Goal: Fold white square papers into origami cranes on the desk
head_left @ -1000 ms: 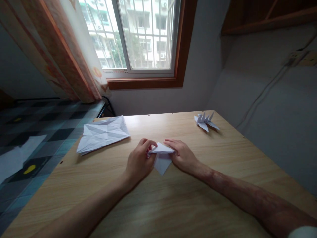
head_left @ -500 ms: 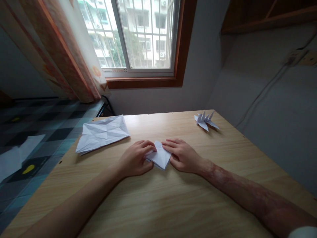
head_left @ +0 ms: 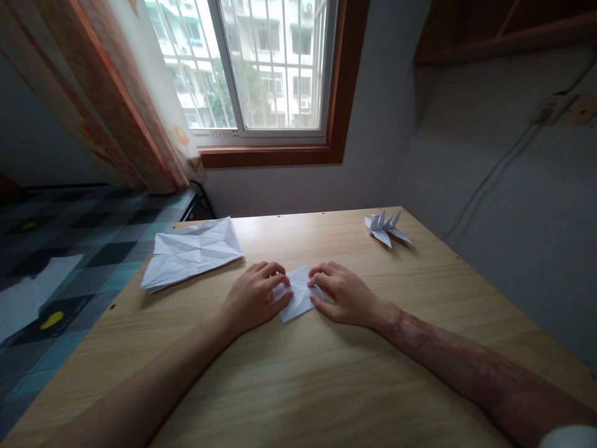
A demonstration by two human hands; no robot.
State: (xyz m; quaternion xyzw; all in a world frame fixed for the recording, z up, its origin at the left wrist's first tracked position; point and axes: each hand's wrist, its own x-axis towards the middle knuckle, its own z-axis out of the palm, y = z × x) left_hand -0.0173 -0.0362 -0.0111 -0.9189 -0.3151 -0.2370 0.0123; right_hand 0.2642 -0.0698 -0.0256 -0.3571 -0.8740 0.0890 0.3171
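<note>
A small folded white paper (head_left: 298, 297) lies flat on the wooden table (head_left: 326, 386) between my hands. My left hand (head_left: 254, 298) rests on its left side with curled fingers pressing the paper down. My right hand (head_left: 342, 295) holds the right side, fingertips curled onto the paper's edge. Part of the paper is hidden under my fingers.
A creased white sheet (head_left: 193, 252) lies at the table's far left. A finished spiky paper figure (head_left: 386, 228) sits at the far right corner. A window (head_left: 261, 68) with a curtain (head_left: 116, 93) is behind, a checkered bed cover (head_left: 60, 249) to the left.
The folded paper was raised with a flap lifted; it has been turned and laid flat, and both hands now press on it.
</note>
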